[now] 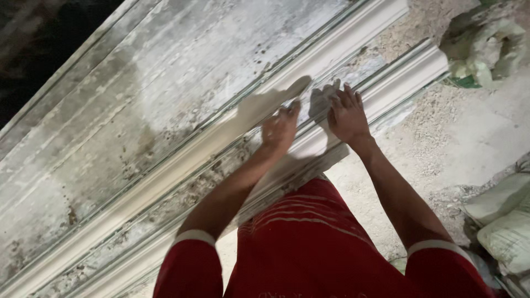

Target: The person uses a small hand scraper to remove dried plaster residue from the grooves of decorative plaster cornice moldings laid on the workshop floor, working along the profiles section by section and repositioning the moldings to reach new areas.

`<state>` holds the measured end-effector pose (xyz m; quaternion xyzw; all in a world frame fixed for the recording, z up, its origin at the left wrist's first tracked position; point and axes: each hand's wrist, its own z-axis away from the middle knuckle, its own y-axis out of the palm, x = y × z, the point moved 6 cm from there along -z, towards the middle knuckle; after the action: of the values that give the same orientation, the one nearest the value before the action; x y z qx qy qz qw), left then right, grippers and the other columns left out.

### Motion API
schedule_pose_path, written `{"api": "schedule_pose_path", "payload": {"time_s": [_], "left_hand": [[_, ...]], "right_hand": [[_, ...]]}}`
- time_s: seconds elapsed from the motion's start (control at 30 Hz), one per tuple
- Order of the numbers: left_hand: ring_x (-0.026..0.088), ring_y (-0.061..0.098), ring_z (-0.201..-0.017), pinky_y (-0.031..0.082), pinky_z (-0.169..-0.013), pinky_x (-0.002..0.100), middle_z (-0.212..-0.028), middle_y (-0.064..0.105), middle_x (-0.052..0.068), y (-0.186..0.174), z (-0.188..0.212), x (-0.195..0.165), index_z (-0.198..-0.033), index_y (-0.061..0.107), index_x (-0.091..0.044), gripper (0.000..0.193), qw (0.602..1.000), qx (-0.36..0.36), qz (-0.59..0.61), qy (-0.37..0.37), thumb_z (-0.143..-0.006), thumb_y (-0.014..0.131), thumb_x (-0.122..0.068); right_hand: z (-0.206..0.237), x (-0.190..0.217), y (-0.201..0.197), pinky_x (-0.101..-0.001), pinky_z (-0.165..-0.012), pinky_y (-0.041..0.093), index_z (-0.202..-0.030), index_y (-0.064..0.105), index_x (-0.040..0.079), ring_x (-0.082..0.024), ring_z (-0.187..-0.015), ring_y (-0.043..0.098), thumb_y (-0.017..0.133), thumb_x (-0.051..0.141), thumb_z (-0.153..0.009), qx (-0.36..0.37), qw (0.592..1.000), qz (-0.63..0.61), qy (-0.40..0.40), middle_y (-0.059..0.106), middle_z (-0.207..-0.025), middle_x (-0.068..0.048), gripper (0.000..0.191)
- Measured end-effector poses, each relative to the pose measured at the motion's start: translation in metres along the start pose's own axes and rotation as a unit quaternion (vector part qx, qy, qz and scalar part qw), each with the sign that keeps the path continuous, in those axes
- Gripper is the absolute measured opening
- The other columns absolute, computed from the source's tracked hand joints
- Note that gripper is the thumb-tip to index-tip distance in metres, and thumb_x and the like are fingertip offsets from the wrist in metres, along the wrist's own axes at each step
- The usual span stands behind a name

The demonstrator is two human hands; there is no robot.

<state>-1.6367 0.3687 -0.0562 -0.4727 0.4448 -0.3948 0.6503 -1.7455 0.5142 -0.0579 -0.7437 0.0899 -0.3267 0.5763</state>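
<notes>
Two long white plaster mouldings lie side by side on a stained work surface (pixel 138 83), running from lower left to upper right. My left hand (pixel 280 128) presses down between the far moulding (pixel 182 160) and the near moulding (pixel 408 74), fingers bunched together. My right hand (pixel 346 115) rests flat on the near moulding with fingers spread, touching its ridged top. Neither hand holds a tool that I can see. Both hands throw dark shadows up and to the left over the plaster.
Sandy, gritty ground (pixel 475 132) lies right of the mouldings. A crumpled pale sack (pixel 486 47) sits at the upper right. Filled white sacks (pixel 505 221) are stacked at the right edge. My red shirt with white stripes (pixel 309 248) fills the bottom.
</notes>
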Motion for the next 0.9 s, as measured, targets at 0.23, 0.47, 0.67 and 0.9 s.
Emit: {"api": "schedule_pose_path", "payload": {"time_s": [0.23,0.47,0.67,0.9], "left_hand": [[0.028,0.076,-0.073,0.059,-0.049,0.038,-0.101,0.074,0.019,-0.016,-0.097,-0.105,-0.131,0.06,-0.017,0.033,0.995,-0.055,0.07,-0.034,-0.098,0.057,-0.016],[0.027,0.076,-0.083,0.061,-0.058,0.038,-0.097,0.075,0.015,-0.037,-0.197,-0.179,-0.13,0.059,-0.014,0.03,0.991,-0.108,0.081,-0.022,-0.1,0.055,-0.018],[0.019,0.07,-0.056,0.056,-0.039,0.033,-0.098,0.073,0.015,-0.039,-0.247,-0.217,-0.144,0.053,-0.018,0.053,0.986,-0.134,0.09,0.045,-0.091,0.057,-0.02],[0.02,0.068,-0.08,0.057,-0.06,0.038,-0.096,0.073,0.008,-0.101,-0.303,-0.091,-0.121,0.062,-0.018,0.022,0.946,-0.279,-0.133,0.095,-0.102,0.06,-0.029]], "right_hand": [[0.027,-0.035,-0.035,-0.0598,-0.118,0.037,-0.126,0.062,-0.005,-0.051,-0.139,0.044,0.069,0.005,-0.089,-0.101,0.994,-0.015,0.023,0.058,-0.136,-0.027,0.039],[0.025,-0.042,-0.056,-0.054,-0.117,0.036,-0.134,0.058,-0.008,-0.051,-0.133,0.047,0.071,0.006,-0.086,-0.104,0.987,-0.107,0.055,0.055,-0.139,-0.031,0.052],[0.045,-0.057,-0.064,-0.0562,-0.114,0.039,-0.129,0.061,-0.009,-0.052,-0.139,0.041,0.068,0.001,-0.079,-0.108,0.985,-0.076,0.114,0.051,-0.142,-0.035,0.051],[0.052,-0.07,-0.067,-0.055,-0.114,0.043,-0.112,0.066,-0.006,-0.048,-0.146,0.039,0.065,0.0,-0.088,-0.131,0.971,-0.124,0.158,0.056,-0.139,-0.028,0.024]]}}
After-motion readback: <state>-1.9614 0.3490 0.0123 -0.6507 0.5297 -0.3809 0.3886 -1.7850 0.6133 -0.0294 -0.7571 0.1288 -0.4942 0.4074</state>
